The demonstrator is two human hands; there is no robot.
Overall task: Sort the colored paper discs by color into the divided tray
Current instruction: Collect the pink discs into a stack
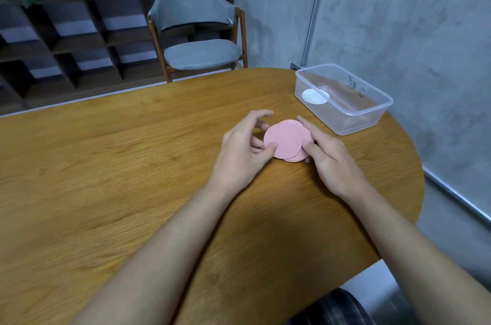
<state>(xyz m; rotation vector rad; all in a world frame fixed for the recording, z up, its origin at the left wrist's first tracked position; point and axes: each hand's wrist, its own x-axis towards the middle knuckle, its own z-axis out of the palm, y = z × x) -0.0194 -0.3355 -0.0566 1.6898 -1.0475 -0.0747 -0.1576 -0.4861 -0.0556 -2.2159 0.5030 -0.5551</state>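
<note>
Holding overlapped pink discs (287, 138) in curled fingers of left hand (239, 154) and right hand (332, 162), near tray (382, 109) at table's (106, 165) far right edge.

Forearms outstretched, left hand (243, 146) and right hand (330, 162) pinch the pink discs (288, 138).

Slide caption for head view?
Left hand and right hand pinch pink discs; white discs lie in the clear tray on the table.
</note>
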